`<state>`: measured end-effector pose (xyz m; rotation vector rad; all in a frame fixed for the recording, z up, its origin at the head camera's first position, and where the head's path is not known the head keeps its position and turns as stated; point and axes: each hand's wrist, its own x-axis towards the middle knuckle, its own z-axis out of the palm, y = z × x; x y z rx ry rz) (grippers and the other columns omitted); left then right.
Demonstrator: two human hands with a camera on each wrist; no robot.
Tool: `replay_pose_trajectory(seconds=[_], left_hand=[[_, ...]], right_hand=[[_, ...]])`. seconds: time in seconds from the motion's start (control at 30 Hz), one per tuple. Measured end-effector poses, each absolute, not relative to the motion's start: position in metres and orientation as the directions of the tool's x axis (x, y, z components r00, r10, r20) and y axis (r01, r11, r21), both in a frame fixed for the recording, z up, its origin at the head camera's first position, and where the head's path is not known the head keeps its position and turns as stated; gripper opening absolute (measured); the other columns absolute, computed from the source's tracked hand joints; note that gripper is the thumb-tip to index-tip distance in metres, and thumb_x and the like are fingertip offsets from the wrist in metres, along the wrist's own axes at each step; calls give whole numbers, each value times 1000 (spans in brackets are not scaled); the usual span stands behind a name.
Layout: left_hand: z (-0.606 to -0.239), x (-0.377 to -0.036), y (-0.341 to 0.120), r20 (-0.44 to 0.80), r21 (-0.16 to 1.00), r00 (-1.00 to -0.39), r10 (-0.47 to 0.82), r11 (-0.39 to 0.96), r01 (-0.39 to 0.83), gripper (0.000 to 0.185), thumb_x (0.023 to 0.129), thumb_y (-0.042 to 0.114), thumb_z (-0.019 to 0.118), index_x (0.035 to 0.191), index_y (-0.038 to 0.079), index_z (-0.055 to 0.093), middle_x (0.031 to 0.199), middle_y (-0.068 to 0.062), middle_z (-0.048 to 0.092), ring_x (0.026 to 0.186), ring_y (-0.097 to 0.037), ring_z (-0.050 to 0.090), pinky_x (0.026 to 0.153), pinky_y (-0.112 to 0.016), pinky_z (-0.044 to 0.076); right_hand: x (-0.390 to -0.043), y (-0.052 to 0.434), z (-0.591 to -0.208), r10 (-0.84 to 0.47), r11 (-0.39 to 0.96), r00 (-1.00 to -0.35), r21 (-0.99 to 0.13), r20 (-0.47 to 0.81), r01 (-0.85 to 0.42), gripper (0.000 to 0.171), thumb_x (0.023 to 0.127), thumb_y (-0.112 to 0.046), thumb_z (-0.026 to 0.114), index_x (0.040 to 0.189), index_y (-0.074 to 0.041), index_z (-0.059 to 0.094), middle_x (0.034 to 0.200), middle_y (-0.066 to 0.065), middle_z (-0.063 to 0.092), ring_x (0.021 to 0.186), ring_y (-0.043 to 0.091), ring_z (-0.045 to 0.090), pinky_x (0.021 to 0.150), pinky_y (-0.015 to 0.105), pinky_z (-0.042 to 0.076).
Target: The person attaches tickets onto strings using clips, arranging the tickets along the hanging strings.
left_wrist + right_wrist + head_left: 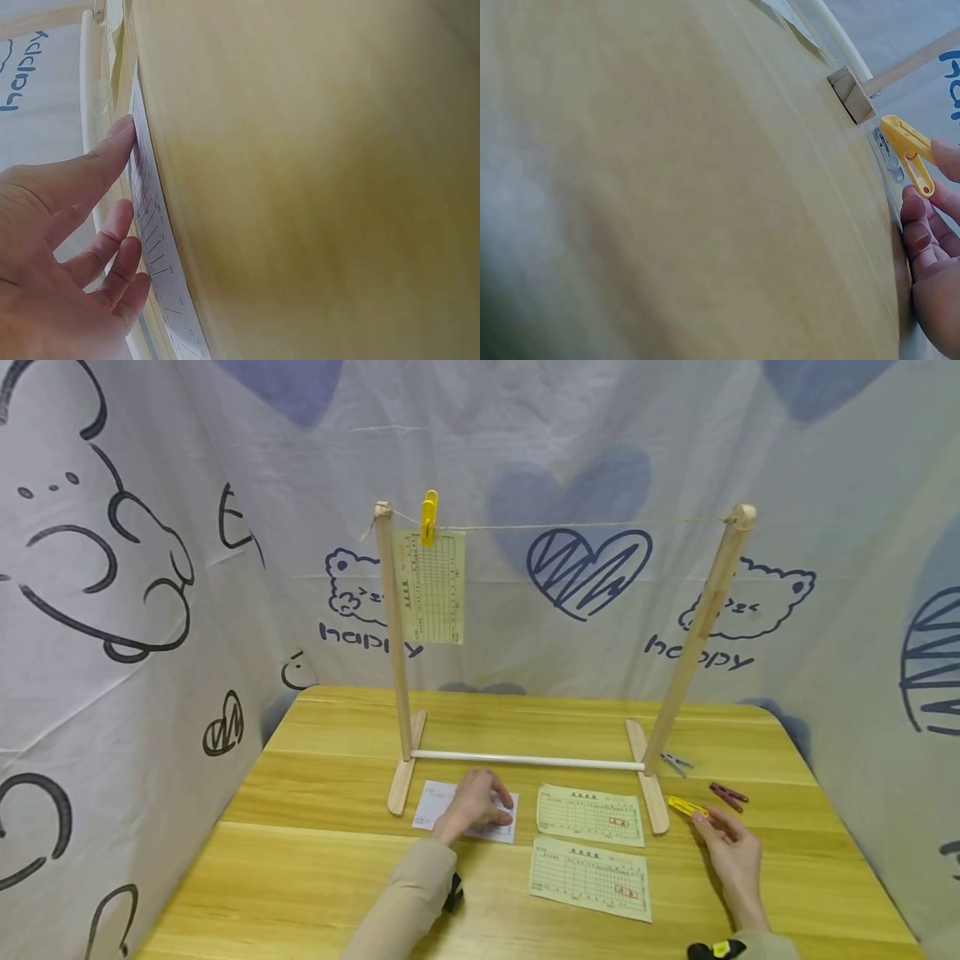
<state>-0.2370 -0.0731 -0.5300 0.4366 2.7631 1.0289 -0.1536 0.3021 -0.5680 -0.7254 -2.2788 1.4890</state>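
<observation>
Left hand (480,806) rested flat, fingers straight, on a white paper slip (438,803) lying on the wooden table (300,860). Right hand (731,847) touched a yellow clothespin (687,807) near the rack's right foot. Two green forms (590,814) (590,877) lay between the hands. A wooden drying rack (705,618) stood behind; one form (433,585) hung from its string by a yellow peg (429,516). Grey (677,763) and dark red (728,795) pegs lay at right.

Staged recording booth rather than a lived-in room, white cartoon-bear bedsheet backdrop (150,527) hung on three sides, small wooden counter (315,860), miniature drying rack (555,635) with string line, pegs and paper slips laid out
</observation>
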Motion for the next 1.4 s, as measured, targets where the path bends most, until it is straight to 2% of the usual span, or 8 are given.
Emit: replay_pose_trajectory(seconds=[0.1, 0.27, 0.33, 0.63, 0.9, 1.23, 1.4], left_hand=[[-530, -237, -73, -44, 663, -944, 328, 716, 218, 20, 69, 12, 92, 82, 11, 77, 110, -8, 69, 112, -31, 58, 104, -49, 45], [-528, -237, -74, -36, 666, -937, 347, 708, 236, 43, 70, 11, 92, 108, 4, 74, 109, -11, 70, 102, -26, 63, 95, -42, 53], [-527, -237, -74, -41, 673, -936, 349, 703, 232, 48, 71, 10, 92, 113, 3, 72, 109, -12, 71, 100, -25, 64, 92, -41, 55], [-526, -238, -74, -63, 676, -944, 325, 710, 199, 29, 71, 11, 91, 95, 7, 76, 96, -6, 75, 89, -19, 66, 84, -36, 57], [-526, -237, -74, -55, 666, -941, 334, 714, 215, 24, 72, 11, 91, 90, 9, 75, 91, -3, 73, 84, -15, 63, 78, -33, 55], [-528, -236, -75, -56, 666, -943, 327, 717, 209, 27, 72, 12, 91, 90, 12, 71, 81, 0, 64, 71, -12, 51, 66, -25, 41], [-530, -238, -75, -61, 699, -935, 349, 684, 209, 33, 72, 8, 90, 100, 9, 72, 88, -1, 62, 77, -13, 50, 69, -26, 44]], right_hand=[[-154, 302, -568, 573, 325, -819, -916, -6, 234, 46, 96, -33, 68, 129, -1, 66, 75, -37, 48, 70, -11, 49, 62, 9, 42], [-154, 302, -568, 574, 328, -819, -916, 1, 229, 45, 96, -32, 69, 128, 0, 66, 75, -37, 48, 70, -12, 49, 61, 9, 42], [-155, 302, -568, 574, 330, -819, -916, 3, 228, 45, 96, -32, 69, 128, 0, 66, 74, -37, 48, 69, -12, 49, 61, 9, 42], [-155, 302, -567, 570, 325, -821, -919, 1, 225, 44, 96, -31, 70, 127, -1, 67, 75, -36, 50, 69, -11, 49, 61, 9, 42], [-155, 302, -567, 569, 316, -822, -921, -7, 226, 43, 96, -30, 70, 127, -1, 67, 74, -36, 50, 69, -11, 49, 61, 9, 42], [-155, 302, -568, 572, 303, -820, -928, -6, 218, 42, 95, -29, 70, 126, 0, 67, 75, -35, 51, 68, -12, 50, 61, 9, 42], [-155, 303, -568, 574, 309, -819, -924, -7, 225, 42, 95, -29, 70, 127, -1, 67, 74, -35, 50, 69, -11, 49, 61, 9, 42]])
